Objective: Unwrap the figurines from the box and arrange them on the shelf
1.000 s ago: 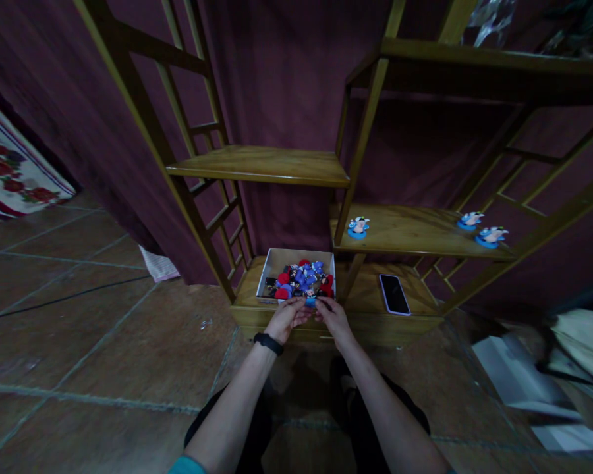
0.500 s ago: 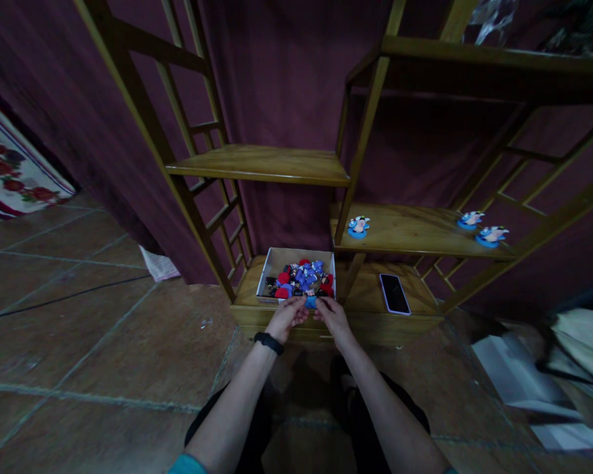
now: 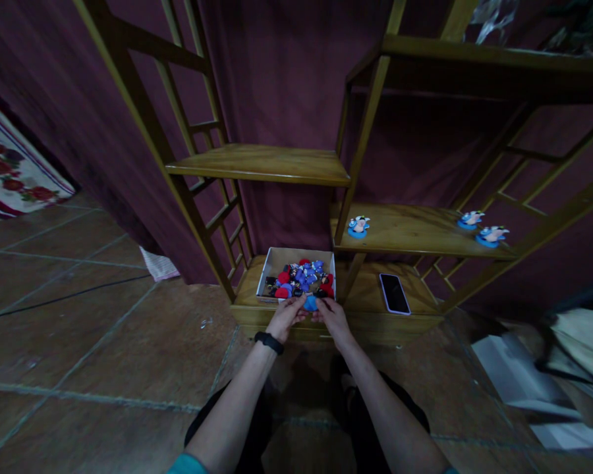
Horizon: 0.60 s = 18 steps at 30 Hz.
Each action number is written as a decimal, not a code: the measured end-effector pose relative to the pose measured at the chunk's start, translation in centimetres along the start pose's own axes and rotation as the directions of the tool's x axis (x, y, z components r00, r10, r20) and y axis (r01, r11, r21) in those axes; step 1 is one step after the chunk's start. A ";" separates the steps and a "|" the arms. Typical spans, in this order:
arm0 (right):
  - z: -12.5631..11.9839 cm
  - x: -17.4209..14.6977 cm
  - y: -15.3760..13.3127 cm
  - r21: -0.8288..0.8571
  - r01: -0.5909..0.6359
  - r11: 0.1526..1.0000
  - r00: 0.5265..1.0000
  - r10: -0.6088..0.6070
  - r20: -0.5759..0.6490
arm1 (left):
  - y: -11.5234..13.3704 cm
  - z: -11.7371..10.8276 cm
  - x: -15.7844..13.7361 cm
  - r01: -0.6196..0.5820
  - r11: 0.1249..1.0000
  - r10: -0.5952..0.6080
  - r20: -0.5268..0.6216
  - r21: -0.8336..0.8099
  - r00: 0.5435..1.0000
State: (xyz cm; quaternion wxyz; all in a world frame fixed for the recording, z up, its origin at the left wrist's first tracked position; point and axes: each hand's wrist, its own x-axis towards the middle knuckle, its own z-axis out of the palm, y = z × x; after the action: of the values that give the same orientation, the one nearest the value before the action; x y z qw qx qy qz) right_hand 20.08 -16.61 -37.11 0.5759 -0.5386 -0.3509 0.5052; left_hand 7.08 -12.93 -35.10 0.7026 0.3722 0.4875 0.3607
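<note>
Both my left hand (image 3: 288,315) and my right hand (image 3: 330,313) are closed by their fingertips on a small figurine, of which mainly the round blue base (image 3: 310,303) shows between them. The rest of it is hidden or too small to make out. My hands are at the front edge of a shallow cardboard box (image 3: 271,258), which holds several red, purple and black figurines (image 3: 304,276). On the shelf to the right stand three figurines with blue bases: one figurine (image 3: 358,226) near the post, two more (image 3: 492,236) towards the far end.
The box rests on the bottom board of a wooden shelf unit (image 3: 257,161). A phone (image 3: 395,293) lies right of the box, past an upright post. A purple curtain (image 3: 277,79) hangs behind. White sheets (image 3: 524,375) and a pale bag (image 3: 583,342) are on the right.
The figurine between my fingers has turned, so more of its blue base faces up towards me. My hands have barely moved, and the other things are where they were.
</note>
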 end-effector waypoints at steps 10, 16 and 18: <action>0.1 -0.1 -0.2 0.037 -0.006 0.999 1.000 0.007 -0.010 | -0.1 0.2 -0.1 -0.044 0.996 0.044 -0.007 -0.079 0.999; 0.1 -0.3 -0.3 0.025 -0.005 1.000 1.000 0.005 -0.001 | -0.2 0.1 0.0 -0.091 0.996 0.090 -0.014 -0.023 0.996; 0.2 -0.4 -0.5 0.022 -0.012 1.000 1.000 0.012 -0.003 | -0.2 0.1 0.1 -0.105 0.994 0.105 -0.013 -0.001 0.994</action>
State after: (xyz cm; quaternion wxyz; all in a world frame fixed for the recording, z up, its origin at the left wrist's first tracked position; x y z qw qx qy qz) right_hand 19.87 -16.91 -36.50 0.5792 -0.5352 -0.3412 0.5115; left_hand 7.20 -12.98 -35.27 0.6797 0.3945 0.4716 0.4000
